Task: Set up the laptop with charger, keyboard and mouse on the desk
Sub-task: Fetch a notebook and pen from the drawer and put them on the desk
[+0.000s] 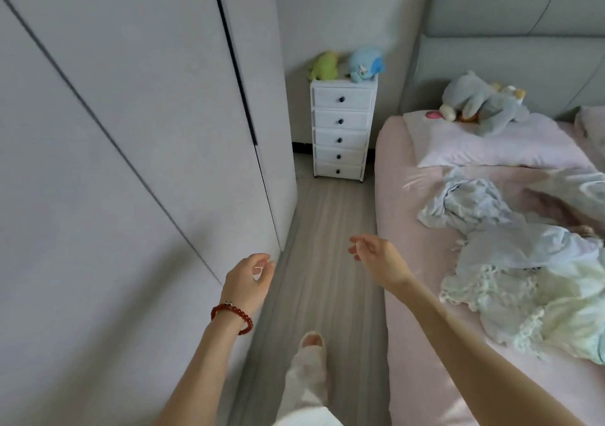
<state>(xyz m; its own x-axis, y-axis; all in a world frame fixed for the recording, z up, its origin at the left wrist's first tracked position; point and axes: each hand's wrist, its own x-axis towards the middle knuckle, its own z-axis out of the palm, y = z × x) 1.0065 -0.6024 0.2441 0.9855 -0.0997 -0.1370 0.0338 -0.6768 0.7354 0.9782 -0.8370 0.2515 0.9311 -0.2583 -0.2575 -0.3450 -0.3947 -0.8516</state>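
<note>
No laptop, charger, keyboard, mouse or desk appears in the head view. My left hand (249, 278), with a red bead bracelet on its wrist, hangs in front of me with loosely curled fingers and holds nothing. My right hand (376, 255) is stretched forward over the floor beside the bed, fingers relaxed and empty. Both hands hover above a narrow strip of grey wood floor (327, 229).
A tall grey wardrobe (131, 131) lines the left side. A white chest of drawers (342, 131) with two plush toys on top stands at the aisle's far end. The bed (425, 327) with pink sheet, pillow, crumpled clothes and blanket fills the right. My leg and foot (312, 343) are below.
</note>
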